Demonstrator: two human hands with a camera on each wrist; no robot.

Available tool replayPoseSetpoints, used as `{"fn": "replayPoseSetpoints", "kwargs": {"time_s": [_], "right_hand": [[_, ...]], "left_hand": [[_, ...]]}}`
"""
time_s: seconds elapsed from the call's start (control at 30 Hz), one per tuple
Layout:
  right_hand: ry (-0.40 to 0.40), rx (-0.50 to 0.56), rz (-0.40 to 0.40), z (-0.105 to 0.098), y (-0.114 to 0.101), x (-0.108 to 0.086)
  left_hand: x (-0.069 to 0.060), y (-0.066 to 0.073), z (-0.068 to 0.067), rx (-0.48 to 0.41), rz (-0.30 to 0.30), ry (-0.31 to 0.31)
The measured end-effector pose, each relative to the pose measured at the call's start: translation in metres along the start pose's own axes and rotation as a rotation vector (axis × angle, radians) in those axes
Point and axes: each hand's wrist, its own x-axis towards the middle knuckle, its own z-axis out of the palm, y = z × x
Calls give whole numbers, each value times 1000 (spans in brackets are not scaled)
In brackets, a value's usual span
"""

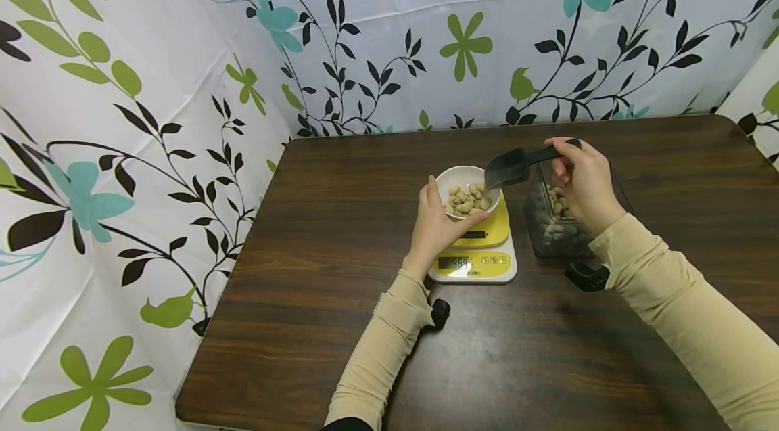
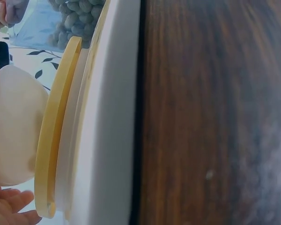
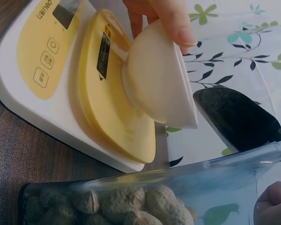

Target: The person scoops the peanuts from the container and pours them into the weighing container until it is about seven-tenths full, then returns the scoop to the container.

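A white bowl point(image 1: 452, 177) with unshelled peanuts point(image 1: 467, 201) in it is on the yellow platform point(image 1: 500, 224) of a kitchen scale point(image 3: 18, 93). My left hand point(image 1: 435, 221) holds the bowl, thumb at the near rim and fingers along its left side. In the right wrist view the bowl's base point(image 3: 126, 79) appears to meet the platform. My right hand point(image 1: 584, 177) grips the handle of a black scoop point(image 1: 510, 168), its blade over the bowl's right rim. Whether the blade carries anything is hidden.
Right of the scale stands a clear plastic container point(image 1: 538, 238) of peanuts, partly hidden under my right hand and wrist. The scale's display point(image 1: 454, 262) is lit. Everything rests on a dark wooden table point(image 1: 316, 268), with patterned cloth point(image 1: 377, 25) hanging behind and at the left.
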Motion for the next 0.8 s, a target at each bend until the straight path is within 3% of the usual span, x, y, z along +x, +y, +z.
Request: {"fn": "replayPoseSetpoints", "kwargs": {"time_s": [0.27, 0.53, 0.67, 0.8], "right_hand": [[-11, 85, 14, 1, -8, 1], [-21, 138, -40, -8, -30, -1], [-20, 187, -90, -20, -41, -3], [1, 257, -117, -32, -53, -3]], "left_hand": [[3, 5, -5, 2, 19, 55], [10, 23, -8, -40, 113, 139], [9, 40, -5, -113, 162, 134], [7, 57, 1, -144, 219, 84]]}}
